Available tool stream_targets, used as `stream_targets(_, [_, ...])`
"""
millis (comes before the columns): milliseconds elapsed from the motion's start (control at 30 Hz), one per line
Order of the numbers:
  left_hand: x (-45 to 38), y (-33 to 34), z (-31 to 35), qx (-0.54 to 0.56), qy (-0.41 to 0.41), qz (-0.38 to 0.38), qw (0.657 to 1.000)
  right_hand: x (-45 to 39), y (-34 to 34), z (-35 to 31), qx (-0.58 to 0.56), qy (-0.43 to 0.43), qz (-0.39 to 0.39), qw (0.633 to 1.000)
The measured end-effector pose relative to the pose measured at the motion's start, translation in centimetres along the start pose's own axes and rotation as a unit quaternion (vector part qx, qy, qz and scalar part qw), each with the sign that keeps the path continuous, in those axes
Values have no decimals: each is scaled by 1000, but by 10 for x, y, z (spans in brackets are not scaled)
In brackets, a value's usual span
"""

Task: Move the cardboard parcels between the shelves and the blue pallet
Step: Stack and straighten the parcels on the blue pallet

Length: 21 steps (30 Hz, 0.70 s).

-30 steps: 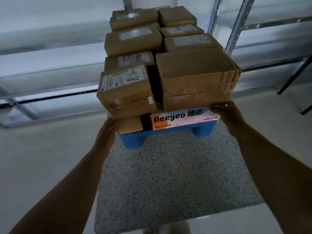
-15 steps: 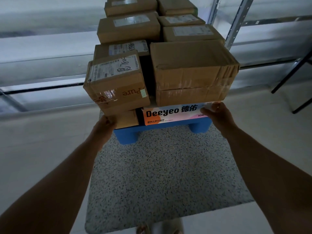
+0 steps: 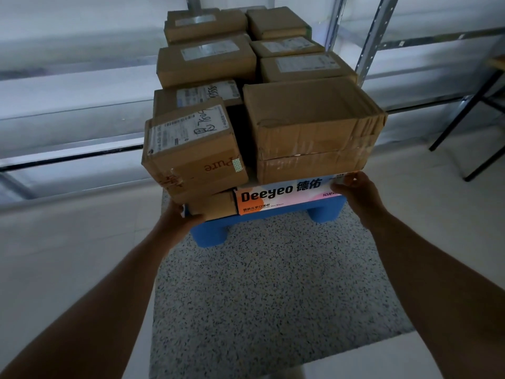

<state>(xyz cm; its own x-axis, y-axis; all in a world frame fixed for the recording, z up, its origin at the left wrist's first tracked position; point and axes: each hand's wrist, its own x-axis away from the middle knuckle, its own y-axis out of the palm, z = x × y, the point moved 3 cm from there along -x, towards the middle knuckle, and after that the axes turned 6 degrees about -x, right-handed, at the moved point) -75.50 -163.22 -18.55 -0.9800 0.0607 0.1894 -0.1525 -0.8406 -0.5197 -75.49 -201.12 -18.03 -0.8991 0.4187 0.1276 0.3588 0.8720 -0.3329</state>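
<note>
Several brown cardboard parcels are stacked on a low blue pallet point(image 3: 266, 216) in front of me. In the bottom front row lie a printed Deeyeo box point(image 3: 284, 194) and, to its left, a small brown parcel point(image 3: 213, 205). My left hand point(image 3: 179, 218) curls around the lower left corner of that small brown parcel, at the pallet's edge. My right hand point(image 3: 354, 192) grips the right end of the Deeyeo box. Above them sit a labelled parcel point(image 3: 191, 149) that overhangs to the left, and a large taped parcel point(image 3: 314, 124).
The pallet stands on a speckled grey mat point(image 3: 267, 291) on a pale floor. Metal shelf rails point(image 3: 68, 151) run behind and to the left, with an upright post point(image 3: 371, 42) at the back right. Black table legs point(image 3: 481, 116) stand at the far right.
My right hand slid from the box's right corner onto its front right end. My left hand closed in under the small brown parcel. The view dipped closer to the stack.
</note>
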Motion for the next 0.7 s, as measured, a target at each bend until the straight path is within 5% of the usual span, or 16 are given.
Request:
stream_targets(467, [-4,-7,-4,-31,-10,-21,999,2,2,3,15,8,11,1000])
stream_targets(567, [4,-15,-1,42,-10,-12,999,4,-3,-2,7,14,21,1000])
stream_targets(700, [22,-43,-1,303,-49,163,938,12,-27,-19,-181,22,113,977])
